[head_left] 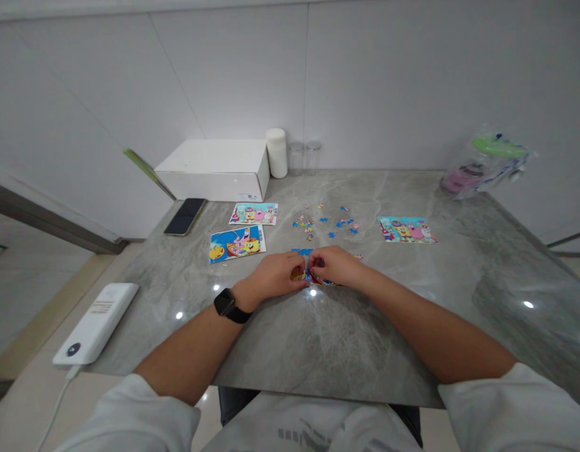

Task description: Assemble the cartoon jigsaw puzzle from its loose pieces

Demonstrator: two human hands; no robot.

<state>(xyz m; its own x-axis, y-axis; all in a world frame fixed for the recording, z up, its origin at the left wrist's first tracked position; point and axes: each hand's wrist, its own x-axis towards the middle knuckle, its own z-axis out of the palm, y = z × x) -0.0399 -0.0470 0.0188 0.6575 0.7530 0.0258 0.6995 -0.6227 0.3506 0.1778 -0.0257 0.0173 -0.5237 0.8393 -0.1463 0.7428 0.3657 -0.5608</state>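
A partly joined jigsaw puzzle [301, 252] in blue, yellow and red lies flat on the table, mostly covered by my hands. My left hand [283, 274], a black watch on its wrist, curls its fingers and thumb about the puzzle's left side. Over the middle and right of it, my right hand [334, 263] has thumb and fingers pinched together against a puzzle piece, largely hidden beneath the fingers. Just beyond, several loose puzzle pieces [331, 234] in blue, pink and yellow are scattered. The two hands nearly touch.
Left of the loose pieces lie two cartoon picture cards [238, 243]; another card [407, 230] is on the right. A phone [185, 216], white box [212, 172], white cylinder [277, 154], two glass jars [305, 158], bagged cup [483, 164] and white power bank [96, 323] stand around the edges.
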